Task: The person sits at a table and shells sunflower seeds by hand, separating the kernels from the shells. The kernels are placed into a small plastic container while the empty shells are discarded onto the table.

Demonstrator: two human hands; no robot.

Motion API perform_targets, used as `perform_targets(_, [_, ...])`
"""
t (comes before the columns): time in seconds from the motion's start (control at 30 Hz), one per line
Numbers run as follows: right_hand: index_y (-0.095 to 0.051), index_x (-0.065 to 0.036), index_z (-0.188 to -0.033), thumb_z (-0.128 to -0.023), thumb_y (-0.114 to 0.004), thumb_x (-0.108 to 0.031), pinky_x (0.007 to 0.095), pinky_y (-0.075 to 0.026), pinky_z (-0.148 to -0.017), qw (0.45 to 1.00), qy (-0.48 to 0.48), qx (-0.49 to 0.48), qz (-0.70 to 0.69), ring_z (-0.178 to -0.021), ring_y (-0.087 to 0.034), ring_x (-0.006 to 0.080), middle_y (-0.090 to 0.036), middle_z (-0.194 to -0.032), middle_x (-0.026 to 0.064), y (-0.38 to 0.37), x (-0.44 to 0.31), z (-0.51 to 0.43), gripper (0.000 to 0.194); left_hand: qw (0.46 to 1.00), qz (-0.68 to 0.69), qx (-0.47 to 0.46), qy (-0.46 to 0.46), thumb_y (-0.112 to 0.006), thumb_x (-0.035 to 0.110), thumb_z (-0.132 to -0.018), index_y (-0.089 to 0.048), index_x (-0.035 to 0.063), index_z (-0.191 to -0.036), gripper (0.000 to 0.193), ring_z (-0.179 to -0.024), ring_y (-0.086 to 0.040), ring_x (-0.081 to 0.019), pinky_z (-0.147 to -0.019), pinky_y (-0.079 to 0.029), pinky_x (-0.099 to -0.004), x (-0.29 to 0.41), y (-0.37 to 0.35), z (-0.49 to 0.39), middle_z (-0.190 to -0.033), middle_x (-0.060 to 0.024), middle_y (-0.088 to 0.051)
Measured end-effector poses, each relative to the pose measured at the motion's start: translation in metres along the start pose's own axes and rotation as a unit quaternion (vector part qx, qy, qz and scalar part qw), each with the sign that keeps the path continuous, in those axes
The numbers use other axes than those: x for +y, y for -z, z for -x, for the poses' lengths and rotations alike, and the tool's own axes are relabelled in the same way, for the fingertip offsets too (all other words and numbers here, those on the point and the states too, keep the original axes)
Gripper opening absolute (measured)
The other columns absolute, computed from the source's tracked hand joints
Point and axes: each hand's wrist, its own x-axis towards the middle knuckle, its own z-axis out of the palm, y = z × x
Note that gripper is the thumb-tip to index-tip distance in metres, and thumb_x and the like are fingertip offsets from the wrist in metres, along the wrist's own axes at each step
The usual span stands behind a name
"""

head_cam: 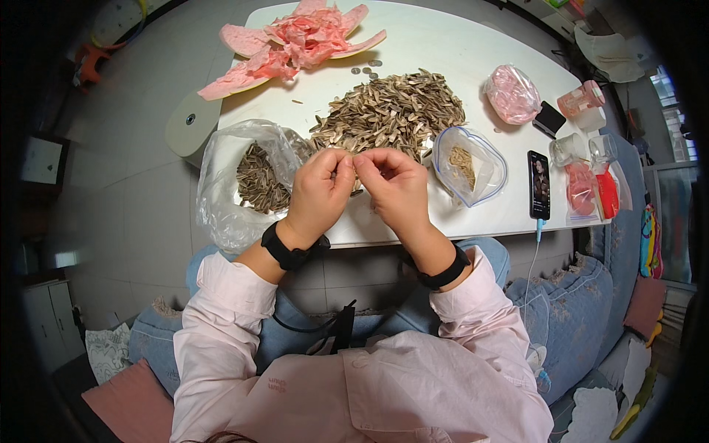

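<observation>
My left hand and my right hand meet at the fingertips over the table's near side. Their thumbs and forefingers pinch a small sunflower seed, mostly covered by the fingers. Just beyond lies a big heap of split sunflower seed husks. Left of my left hand, a clear plastic bag gapes around striped sunflower seeds. A zip-top bag stands open to the right of my right hand, with pale shelled kernels inside.
Pink-lined melon-like peels and several coins lie at the table's far side. To the right are a wrapped pink bundle, a phone on a cable, glass cups and a pink packet. A white bin stands left.
</observation>
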Motion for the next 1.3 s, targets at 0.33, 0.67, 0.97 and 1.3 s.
perform_targets(0.33, [-0.059, 0.001, -0.092, -0.085, -0.058, -0.006, 0.0215, -0.043, -0.058, 0.993, 0.118, -0.023, 0.015, -0.069, -0.052, 0.0087, -0.059, -0.08, 0.0035, -0.005, 0.011, -0.001, 0.01, 0.991, 0.071, 0.005, 0.112, -0.049, 0.011, -0.089, -0.055, -0.0009, -0.082, 0.014, -0.058, -0.047, -0.012, -0.052, -0.039, -0.0271, -0.001, -0.002, 0.001, -0.065, -0.0057, -0.053])
perform_targets(0.67, [-0.05, 0.0, -0.09, -0.083, -0.053, -0.001, 0.034, -0.045, -0.072, 0.928, 0.277, -0.049, 0.245, -0.081, -0.053, 0.0291, -0.051, -0.09, 0.0148, -0.003, 0.013, -0.01, 0.008, 0.905, 0.307, -0.047, 0.29, -0.046, 0.011, -0.09, -0.057, -0.0007, -0.086, 0.017, -0.061, -0.043, -0.0036, -0.053, -0.036, -0.0195, -0.016, -0.001, -0.001, -0.069, 0.0025, -0.05])
perform_targets(0.97, [-0.056, -0.001, -0.085, -0.079, -0.056, 0.002, 0.0323, -0.046, -0.059, 0.894, 0.25, 0.037, 0.37, -0.064, -0.058, 0.0249, -0.058, -0.075, 0.013, 0.06, -0.068, -0.01, 0.007, 0.879, 0.282, -0.098, 0.371, -0.051, 0.024, -0.091, -0.057, 0.0005, -0.081, 0.026, -0.05, -0.035, -0.0031, -0.044, -0.03, -0.0192, -0.01, 0.002, -0.007, -0.058, 0.0047, -0.043])
perform_targets(1.3, [-0.063, 0.001, -0.09, -0.074, -0.056, 0.009, 0.0295, -0.05, -0.064, 0.859, 0.186, 0.112, 0.463, -0.071, -0.064, 0.0248, -0.063, -0.079, 0.0163, 0.096, -0.092, -0.007, 0.019, 0.723, 0.491, -0.162, 0.459, -0.034, 0.029, -0.097, -0.05, -0.0035, -0.112, 0.039, -0.056, -0.04, -0.006, -0.045, -0.033, -0.018, -0.014, 0.002, -0.01, -0.076, -0.0018, -0.05])
